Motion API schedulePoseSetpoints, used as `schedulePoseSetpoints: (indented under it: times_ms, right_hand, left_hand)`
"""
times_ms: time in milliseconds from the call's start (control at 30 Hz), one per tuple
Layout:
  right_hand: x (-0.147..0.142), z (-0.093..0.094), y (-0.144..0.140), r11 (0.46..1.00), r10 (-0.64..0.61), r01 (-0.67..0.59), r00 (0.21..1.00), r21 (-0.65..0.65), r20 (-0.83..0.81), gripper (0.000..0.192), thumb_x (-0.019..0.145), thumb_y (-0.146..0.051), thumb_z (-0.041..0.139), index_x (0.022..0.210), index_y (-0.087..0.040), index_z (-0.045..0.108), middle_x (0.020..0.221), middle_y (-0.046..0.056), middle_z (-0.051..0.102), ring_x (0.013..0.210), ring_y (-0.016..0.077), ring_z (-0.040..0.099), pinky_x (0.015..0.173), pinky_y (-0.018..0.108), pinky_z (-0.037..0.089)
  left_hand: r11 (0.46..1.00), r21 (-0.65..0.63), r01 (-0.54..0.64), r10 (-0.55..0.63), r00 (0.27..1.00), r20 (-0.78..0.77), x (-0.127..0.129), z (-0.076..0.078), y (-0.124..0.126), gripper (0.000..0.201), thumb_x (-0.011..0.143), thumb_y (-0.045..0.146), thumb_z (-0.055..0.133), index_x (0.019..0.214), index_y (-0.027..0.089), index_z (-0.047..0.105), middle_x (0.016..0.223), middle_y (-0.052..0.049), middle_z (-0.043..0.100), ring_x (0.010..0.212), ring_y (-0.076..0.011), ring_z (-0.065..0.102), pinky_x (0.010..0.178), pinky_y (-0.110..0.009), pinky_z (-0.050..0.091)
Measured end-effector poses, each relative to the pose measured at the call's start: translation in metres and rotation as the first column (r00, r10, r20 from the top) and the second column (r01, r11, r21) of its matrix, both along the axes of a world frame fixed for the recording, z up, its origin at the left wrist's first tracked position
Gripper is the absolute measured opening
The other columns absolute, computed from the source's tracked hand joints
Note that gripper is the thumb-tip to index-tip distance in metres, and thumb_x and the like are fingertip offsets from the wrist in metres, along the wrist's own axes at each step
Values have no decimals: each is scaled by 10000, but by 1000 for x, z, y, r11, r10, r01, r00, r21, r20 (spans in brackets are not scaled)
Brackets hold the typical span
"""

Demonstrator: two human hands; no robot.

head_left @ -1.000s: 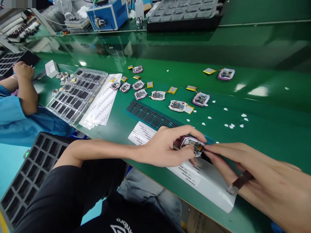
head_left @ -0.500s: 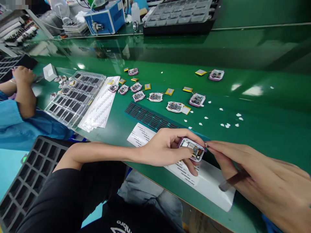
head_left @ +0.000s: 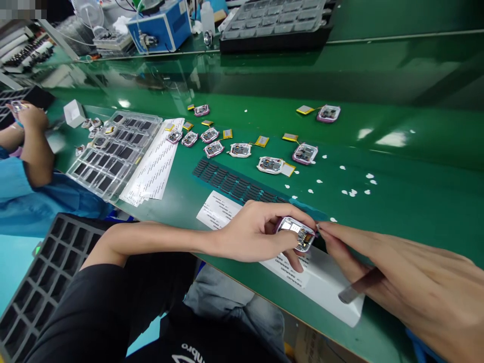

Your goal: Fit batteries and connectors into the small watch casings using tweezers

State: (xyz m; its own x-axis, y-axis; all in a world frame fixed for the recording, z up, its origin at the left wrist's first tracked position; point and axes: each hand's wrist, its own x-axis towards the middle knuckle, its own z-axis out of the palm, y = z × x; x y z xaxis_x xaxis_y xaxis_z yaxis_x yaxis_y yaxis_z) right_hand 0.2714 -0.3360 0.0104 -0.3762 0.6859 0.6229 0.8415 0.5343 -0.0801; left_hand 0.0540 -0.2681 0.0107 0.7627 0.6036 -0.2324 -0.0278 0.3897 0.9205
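My left hand grips a small purple watch case with an exposed circuit board, holding it just above a white sheet at the bench's near edge. My right hand reaches in from the right, its fingertips touching the case's right edge. A dark flat strip sits tucked between the right hand's fingers. A dark sheet of small black pads lies just beyond the left hand.
Several more watch cases with yellow batteries lie scattered on the green bench. A clear tray of black screens and white label strips lie left. A co-worker's arm in a blue sleeve works at far left. A black grid tray sits below.
Both hands stayed on the watch case; the right fingertips shifted slightly along its right edge, and the case tilted a little. The co-worker's hand at far left rose.
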Motion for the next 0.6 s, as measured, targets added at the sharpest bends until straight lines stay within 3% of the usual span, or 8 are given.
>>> schedulePoseSetpoints:
  times_ms: [100, 167, 267, 333, 433, 533, 600]
  right_hand:
    - [-3, 0, 5, 993, 46, -48, 999, 108, 26, 407, 866, -106, 822, 1217, -267, 694, 777, -129, 794, 572, 72, 706, 605, 187, 543]
    - [-2, 1, 9, 989, -36, 25, 997, 148, 72, 298, 859, -92, 820, 1105, -219, 711, 685, -108, 763, 553, 72, 692, 594, 168, 527]
    - [6, 1, 16, 964, -221, 190, 962, 187, 161, 157, 915, -93, 740, 1041, -184, 718, 652, -67, 747, 481, 68, 624, 439, 193, 412]
    - [12, 0, 20, 947, -292, 257, 938, 191, 185, 197, 936, -81, 678, 1100, -183, 720, 744, -38, 788, 474, 73, 602, 378, 226, 335]
    - [14, -2, 20, 953, -294, 272, 939, 137, 180, 361, 961, -149, 695, 1311, -232, 668, 866, -32, 822, 503, 80, 622, 393, 226, 360]
    - [11, -5, 12, 982, -188, 181, 972, 62, 144, 594, 1009, -249, 670, 1567, -330, 483, 951, -51, 829, 582, 100, 687, 483, 231, 483]
    - [11, -11, 3, 998, -51, 53, 994, -16, 97, 576, 1077, -279, 519, 1630, -377, 388, 1068, -49, 825, 733, 119, 753, 594, 254, 566]
  left_hand:
    - [1000, -6, 6, -6, 1000, -2, 0, 0, -1, 264, 804, 102, 600, 1056, 171, 644, 723, 20, 672, 562, -144, 740, 468, -179, 433]
    - [1000, -21, 6, -6, 1000, -4, 1, 0, -1, 256, 805, 107, 610, 1050, 169, 652, 740, 15, 677, 560, -142, 739, 482, -183, 456]
    - [1000, -23, -12, 11, 1000, -25, 2, -1, 0, 249, 808, 105, 607, 1045, 161, 660, 724, 19, 667, 558, -137, 739, 472, -172, 439]
    - [999, -35, -21, 20, 999, -34, 2, -2, 1, 247, 808, 96, 592, 1040, 158, 654, 709, 24, 665, 555, -130, 737, 489, -170, 464]
    - [999, -42, -22, 21, 999, -24, 2, -3, 2, 241, 806, 101, 589, 1034, 159, 639, 709, 25, 675, 543, -123, 731, 512, -179, 511]
    - [1000, -9, -12, 12, 1000, 2, 2, -5, 3, 259, 808, 125, 600, 1063, 174, 597, 688, 35, 663, 550, -132, 735, 475, -170, 487]
    - [1000, 10, 5, -5, 1000, 21, 1, -6, 2, 277, 811, 139, 603, 1078, 190, 550, 675, 45, 652, 543, -135, 731, 435, -159, 440]
